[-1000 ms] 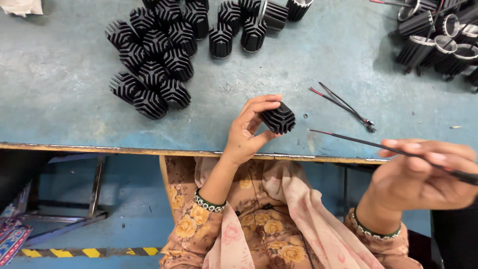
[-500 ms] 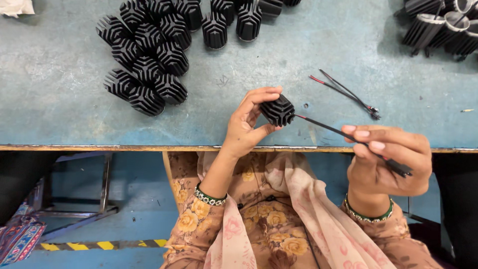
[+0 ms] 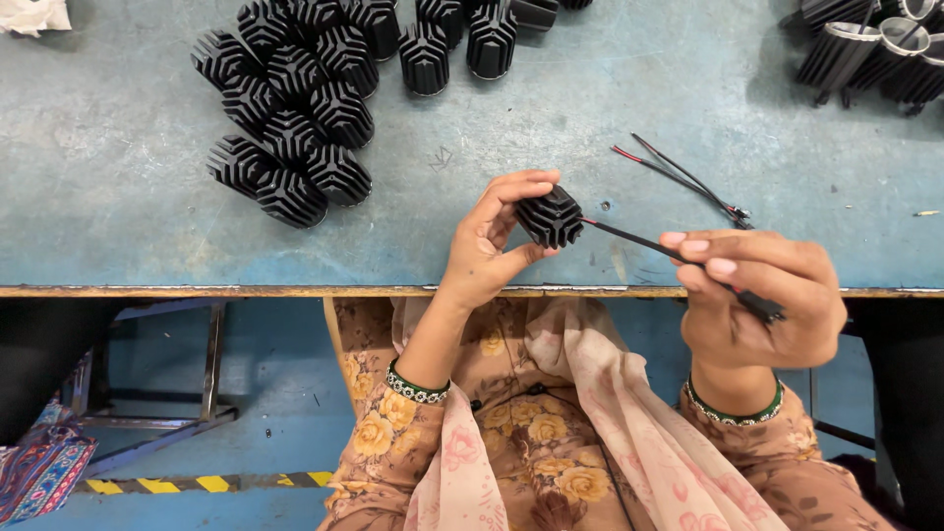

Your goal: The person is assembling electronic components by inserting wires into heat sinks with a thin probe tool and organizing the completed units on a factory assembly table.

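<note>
My left hand [image 3: 489, 248] pinches a small black finned heat sink [image 3: 551, 216] just above the front edge of the blue-grey table [image 3: 118, 187]. My right hand [image 3: 762, 295] grips a thin black cable [image 3: 649, 246] whose tip meets the side of the heat sink; a bit of red wire shows at that tip. The cable runs back through my right fingers to a dark end at the thumb side.
A cluster of several black finned heat sinks [image 3: 290, 118] lies at the back left, more stand at the top centre [image 3: 457, 39]. Black cylindrical housings [image 3: 875, 49] sit top right. A loose red-and-black wire [image 3: 683, 179] lies on the table. White cloth [image 3: 34, 15] at top left corner.
My right hand has moved left and up with the cable, bringing its tip from well right of the heat sink up against it. My left hand has lifted the heat sink slightly.
</note>
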